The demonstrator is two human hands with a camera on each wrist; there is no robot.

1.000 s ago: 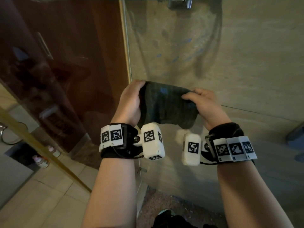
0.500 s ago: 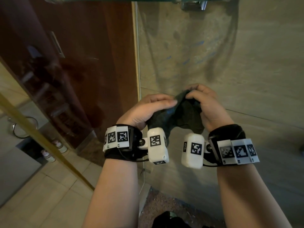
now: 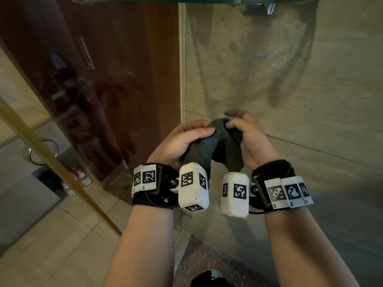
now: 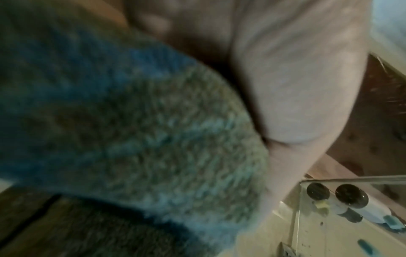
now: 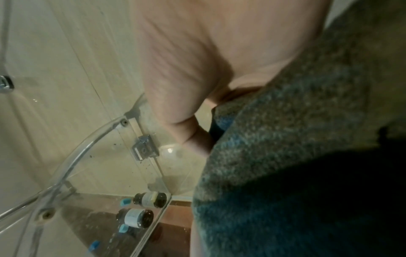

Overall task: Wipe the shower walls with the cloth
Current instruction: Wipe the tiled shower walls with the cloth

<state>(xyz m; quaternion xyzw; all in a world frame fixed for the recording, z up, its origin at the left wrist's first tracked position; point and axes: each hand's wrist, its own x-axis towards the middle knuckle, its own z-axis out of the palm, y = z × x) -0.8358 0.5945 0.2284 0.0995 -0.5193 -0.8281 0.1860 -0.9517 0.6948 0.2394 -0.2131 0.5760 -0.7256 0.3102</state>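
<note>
Both hands hold a dark grey-green fuzzy cloth (image 3: 217, 148) bunched between them, in front of the beige tiled shower wall (image 3: 300, 83). My left hand (image 3: 182, 139) grips its left side, thumb lying across the top. My right hand (image 3: 246, 133) pinches the cloth's top fold with curled fingers. The cloth hangs in a fold down between the two wrists, clear of the wall. It fills most of the left wrist view as the cloth (image 4: 131, 130) and the right part of the right wrist view as the cloth (image 5: 296, 156). Wet streaks mark the wall above.
A glass panel edge (image 3: 182, 59) stands left of the wall, with a brown wooden door (image 3: 103, 79) behind it. A clear corner shelf (image 5: 72, 167) carries small dark bottles (image 5: 151, 200). A metal fitting (image 3: 257, 6) sits at the top. Tiled floor (image 3: 51, 245) lies lower left.
The cloth was spread wide between both hands; it is now bunched up, and the hands have come close together and lower in the head view.
</note>
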